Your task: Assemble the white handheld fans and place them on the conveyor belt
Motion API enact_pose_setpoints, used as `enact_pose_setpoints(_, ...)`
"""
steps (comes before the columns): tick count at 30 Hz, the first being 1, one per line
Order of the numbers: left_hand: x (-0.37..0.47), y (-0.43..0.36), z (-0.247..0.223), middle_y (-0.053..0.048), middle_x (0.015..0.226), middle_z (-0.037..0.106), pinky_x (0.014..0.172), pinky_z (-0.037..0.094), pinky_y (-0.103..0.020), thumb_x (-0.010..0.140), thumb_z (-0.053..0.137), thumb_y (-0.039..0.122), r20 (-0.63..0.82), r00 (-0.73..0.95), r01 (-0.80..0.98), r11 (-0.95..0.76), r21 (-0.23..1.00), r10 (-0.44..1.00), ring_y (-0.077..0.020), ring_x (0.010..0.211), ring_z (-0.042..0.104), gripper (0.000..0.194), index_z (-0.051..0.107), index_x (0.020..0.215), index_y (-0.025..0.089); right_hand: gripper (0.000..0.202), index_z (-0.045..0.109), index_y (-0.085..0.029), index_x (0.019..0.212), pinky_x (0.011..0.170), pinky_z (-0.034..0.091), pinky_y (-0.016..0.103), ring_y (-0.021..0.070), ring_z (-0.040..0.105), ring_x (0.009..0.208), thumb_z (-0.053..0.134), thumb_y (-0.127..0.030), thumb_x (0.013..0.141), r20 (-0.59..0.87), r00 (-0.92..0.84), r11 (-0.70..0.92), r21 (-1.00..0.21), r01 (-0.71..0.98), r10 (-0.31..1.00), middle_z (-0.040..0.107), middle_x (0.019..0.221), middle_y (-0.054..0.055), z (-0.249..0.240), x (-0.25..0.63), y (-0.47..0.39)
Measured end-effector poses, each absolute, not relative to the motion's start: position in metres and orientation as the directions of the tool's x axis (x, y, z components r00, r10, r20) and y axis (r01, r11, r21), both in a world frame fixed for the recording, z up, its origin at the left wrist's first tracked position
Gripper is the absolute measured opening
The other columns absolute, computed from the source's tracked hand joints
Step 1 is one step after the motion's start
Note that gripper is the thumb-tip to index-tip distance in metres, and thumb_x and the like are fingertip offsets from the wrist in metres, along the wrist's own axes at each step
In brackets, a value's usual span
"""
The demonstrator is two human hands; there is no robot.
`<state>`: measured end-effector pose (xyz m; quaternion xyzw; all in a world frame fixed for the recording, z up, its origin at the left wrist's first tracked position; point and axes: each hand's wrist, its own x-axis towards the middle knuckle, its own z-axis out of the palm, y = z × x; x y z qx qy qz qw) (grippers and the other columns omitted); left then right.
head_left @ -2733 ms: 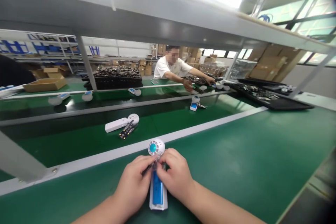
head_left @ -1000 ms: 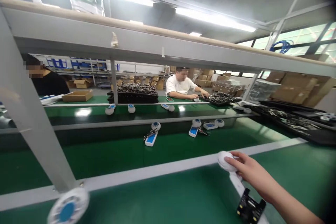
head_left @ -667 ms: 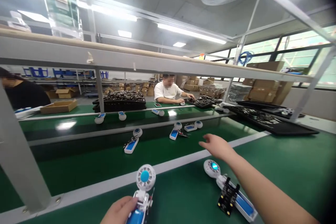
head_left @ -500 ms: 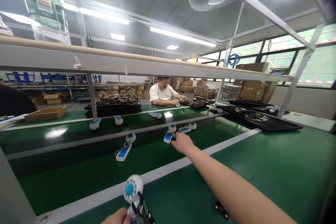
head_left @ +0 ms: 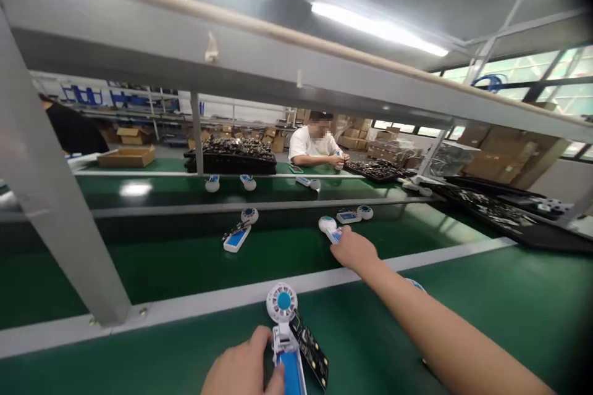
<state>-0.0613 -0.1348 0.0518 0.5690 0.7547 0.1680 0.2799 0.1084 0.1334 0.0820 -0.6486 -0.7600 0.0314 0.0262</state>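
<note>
My left hand (head_left: 245, 361) grips the open casing of a white handheld fan (head_left: 282, 302), its round head pointing away from me. A blue battery (head_left: 291, 371) lies in the handle, and a black circuit board (head_left: 311, 349) hangs off its right side by wires. Out over the belt, my right hand (head_left: 356, 250) is closed on the handle of another white handheld fan (head_left: 327, 225), whose lower end the fingers hide. Just beyond lies a third opened fan (head_left: 349, 217). Left of it, an opened fan (head_left: 237, 237) rests with a board across it.
A green conveyor belt (head_left: 176, 265) runs crosswise behind a metal rail (head_left: 208, 302). A shelf beam (head_left: 259, 68) and a post (head_left: 60, 166) stand close. Black trays (head_left: 231, 163) of parts sit farther off. A co-worker (head_left: 312, 145) sits opposite. Part of a fan (head_left: 416, 284) shows behind my right forearm.
The view has tilted down and shifted left. The fan at my right hand has turned, its head now pointing up-left. The fan in my left hand shows more fully. The co-worker's hands have come up together.
</note>
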Motion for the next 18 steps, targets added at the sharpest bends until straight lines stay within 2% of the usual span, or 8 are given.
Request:
enact_pose_setpoints(3, -0.056, -0.135, 0.046, -0.008, 0.081, 0.072, 0.053, 0.034, -0.028, 0.081, 0.052, 0.029, -0.221, -0.226, 0.774, 0.313, 0.551, 0.949, -0.0284, 0.071, 0.067, 0.034, 0.06, 0.113, 0.023, 0.034, 0.056, -0.004, 0.117, 0.082, 0.05, 0.049, 0.035, 0.064, 0.095, 0.057, -0.023, 0.089, 0.038, -0.25, 0.248, 0.044, 0.968, 0.967, 0.066, 0.095, 0.018, 0.079, 0.159, 0.087)
enact_pose_setpoints(6, -0.052, -0.135, 0.034, -0.004, 0.073, 0.068, 0.056, 0.036, -0.028, 0.08, 0.05, 0.023, -0.193, -0.263, 0.683, 0.323, 0.655, 0.945, -0.0259, 0.071, 0.066, 0.035, 0.059, 0.115, 0.023, 0.041, 0.053, -0.005, 0.126, 0.1, 0.039, 0.054, 0.0411, 0.05, 0.121, 0.055, -0.025, 0.09, 0.086, -0.379, 0.371, 0.096, 0.924, 0.921, 0.057, 0.124, 0.025, 0.07, 0.187, 0.036)
enact_pose_setpoints(7, -0.051, -0.136, 0.03, -0.002, 0.071, 0.066, 0.056, 0.038, -0.028, 0.08, 0.05, 0.021, -0.204, -0.271, 0.624, 0.333, 0.707, 0.941, -0.0244, 0.07, 0.065, 0.036, 0.058, 0.115, 0.023, 0.043, 0.053, -0.007, 0.127, 0.105, 0.035, 0.051, 0.039, 0.046, 0.126, 0.054, -0.03, 0.091, 0.114, -0.468, 0.468, 0.026, 0.883, 0.876, 0.054, 0.132, 0.024, 0.064, 0.188, 0.021)
enact_pose_setpoints(9, -0.048, -0.136, 0.025, 0.001, 0.067, 0.06, 0.051, 0.04, -0.026, 0.08, 0.049, 0.022, -0.285, -0.277, 0.432, 0.384, 0.816, 0.917, -0.0205, 0.06, 0.062, 0.038, 0.054, 0.118, 0.021, 0.048, 0.049, -0.015, 0.135, 0.107, 0.038, 0.042, 0.0303, 0.048, 0.128, 0.051, -0.039, 0.093, 0.077, -0.577, 0.575, -0.259, 0.776, 0.813, 0.052, 0.138, 0.016, 0.051, 0.18, -0.004)
enact_pose_setpoints(11, -0.044, -0.135, 0.023, 0.004, 0.067, 0.055, 0.041, 0.04, -0.024, 0.083, 0.048, 0.03, -0.383, -0.268, 0.16, 0.433, 0.887, 0.884, -0.017, 0.05, 0.057, 0.041, 0.048, 0.123, 0.02, 0.053, 0.047, -0.02, 0.139, 0.099, 0.045, 0.037, 0.0258, 0.055, 0.121, 0.053, -0.041, 0.091, -0.034, -0.6, 0.495, -0.529, 0.689, 0.799, 0.057, 0.135, 0.012, 0.04, 0.162, -0.02)
enact_pose_setpoints(14, -0.039, -0.135, 0.022, 0.003, 0.067, 0.055, 0.038, 0.042, -0.023, 0.081, 0.052, 0.043, -0.423, -0.271, -0.112, 0.408, 0.906, 0.865, -0.0164, 0.052, 0.058, 0.049, 0.044, 0.122, 0.017, 0.028, 0.066, -0.019, 0.108, 0.081, 0.05, 0.032, 0.0222, 0.066, 0.091, 0.061, -0.03, 0.082, -0.139, -0.613, 0.334, -0.735, 0.59, 0.777, 0.07, 0.098, 0.007, 0.036, 0.132, -0.032)
enact_pose_setpoints(16, -0.037, -0.135, 0.022, 0.001, 0.067, 0.059, 0.042, 0.043, -0.023, 0.077, 0.059, 0.05, -0.394, -0.282, -0.14, 0.369, 0.919, 0.875, -0.017, 0.057, 0.059, 0.055, 0.046, 0.117, 0.015, 0.007, 0.063, -0.018, 0.08, 0.061, 0.047, 0.026, 0.0164, 0.062, 0.065, 0.062, -0.024, 0.076, -0.235, -0.616, 0.154, -0.846, 0.511, 0.752, 0.064, 0.07, 0.0, 0.041, 0.117, -0.04)
enact_pose_setpoints(18, -0.037, -0.137, 0.024, 0.0, 0.065, 0.061, 0.045, 0.044, -0.023, 0.074, 0.065, 0.057, -0.372, -0.26, -0.156, 0.341, 0.927, 0.891, -0.0168, 0.056, 0.059, 0.061, 0.049, 0.115, 0.015, 0.007, 0.058, -0.018, 0.069, 0.051, 0.041, 0.022, 0.0121, 0.055, 0.054, 0.065, -0.019, 0.069, -0.305, -0.638, -0.022, -0.911, 0.412, 0.707, 0.057, 0.058, -0.004, 0.048, 0.107, -0.051)
